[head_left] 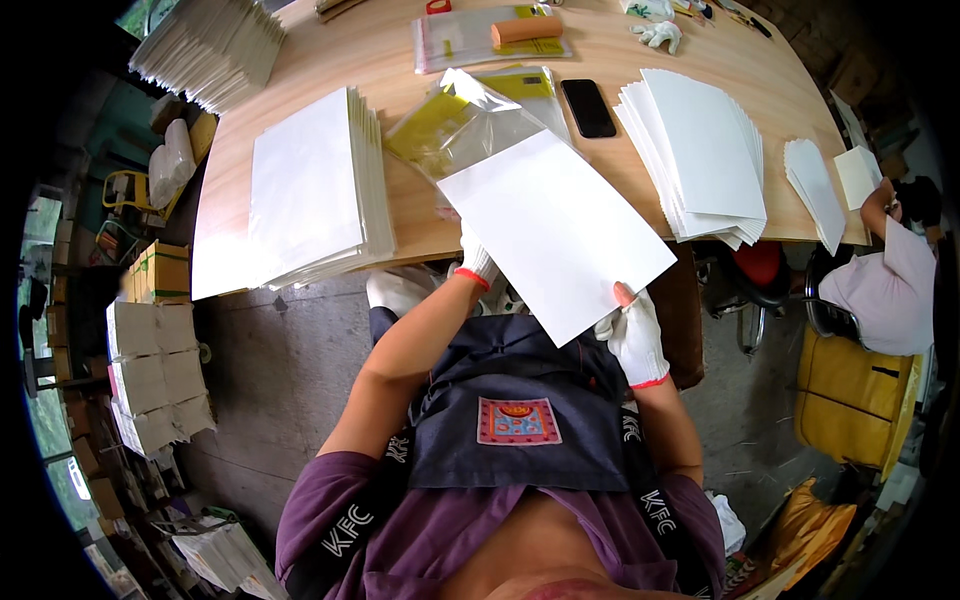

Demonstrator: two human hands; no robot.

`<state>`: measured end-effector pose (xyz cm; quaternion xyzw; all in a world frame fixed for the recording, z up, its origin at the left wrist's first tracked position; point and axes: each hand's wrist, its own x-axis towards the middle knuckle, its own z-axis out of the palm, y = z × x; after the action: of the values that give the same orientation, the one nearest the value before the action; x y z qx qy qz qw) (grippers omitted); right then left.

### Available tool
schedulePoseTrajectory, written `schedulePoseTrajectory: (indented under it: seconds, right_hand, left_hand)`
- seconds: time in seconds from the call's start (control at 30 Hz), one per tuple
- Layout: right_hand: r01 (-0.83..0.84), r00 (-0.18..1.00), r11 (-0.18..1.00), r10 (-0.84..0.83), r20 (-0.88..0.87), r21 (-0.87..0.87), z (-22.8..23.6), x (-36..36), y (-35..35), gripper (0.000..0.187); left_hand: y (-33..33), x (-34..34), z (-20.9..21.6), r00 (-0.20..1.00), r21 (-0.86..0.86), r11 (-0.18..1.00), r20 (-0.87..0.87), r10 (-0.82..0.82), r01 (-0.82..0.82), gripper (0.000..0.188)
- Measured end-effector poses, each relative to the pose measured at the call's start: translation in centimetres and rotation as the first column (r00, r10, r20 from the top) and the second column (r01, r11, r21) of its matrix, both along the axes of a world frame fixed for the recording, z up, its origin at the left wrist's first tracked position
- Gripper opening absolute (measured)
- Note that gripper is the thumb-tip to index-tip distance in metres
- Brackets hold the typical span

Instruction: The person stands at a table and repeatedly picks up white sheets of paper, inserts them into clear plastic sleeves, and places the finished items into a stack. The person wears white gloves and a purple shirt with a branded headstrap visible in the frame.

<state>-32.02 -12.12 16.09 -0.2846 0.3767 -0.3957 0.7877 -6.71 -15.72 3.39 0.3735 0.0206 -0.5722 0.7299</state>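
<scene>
A stiff white sheet lies slantwise in front of me, its near end over my lap. My right hand, in a white glove with a bare thumb tip, grips the sheet's near right edge, thumb on top. A clear plastic bag with a yellow printed part is behind the sheet, whose far end overlaps it; whether the sheet is inside cannot be made out. My left hand, also gloved, is at the bag's near left edge and appears to hold it. Its fingers are mostly hidden by the sheet and bag.
A stack of bagged white sheets stands left, fanned white sheets right. Beyond lie a black phone, more plastic bags, an orange roll and a white glove. Another person sits far right.
</scene>
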Motion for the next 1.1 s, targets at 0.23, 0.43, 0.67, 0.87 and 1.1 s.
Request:
schedulePoseTrajectory:
  seconds: [0.23,0.43,0.67,0.87,1.1]
  right_hand:
    - [-0.052,0.996,0.985,0.062,-0.057,0.162,-3.5,1.1,1.8,0.027]
    - [0.072,0.910,0.811,-0.293,0.295,0.580,-9.8,7.3,0.8,0.034]
    - [-0.254,0.944,0.931,0.180,0.276,0.261,-10.2,7.9,0.1,0.039]
    - [-0.731,0.555,0.619,0.292,-0.779,-0.288,-4.6,10.8,-1.5,0.019]
    - [-0.945,0.307,0.018,-0.286,-0.908,-0.325,-8.3,15.6,-1.4,0.013]
  left_hand:
    - [6.0,-3.6,-2.6,0.983,-0.018,0.990,-0.113,-0.143,0.142,0.037]
    - [9.3,-4.8,-5.6,0.703,0.336,0.914,0.593,-0.394,0.229,0.029]
    - [10.1,-2.1,-1.3,0.933,0.194,0.923,0.075,-0.352,0.332,0.029]
    - [12.2,3.5,1.3,0.876,0.393,0.855,0.199,-0.438,0.338,0.018]
    - [11.9,4.6,2.1,0.813,0.366,0.840,0.280,-0.510,0.401,0.022]
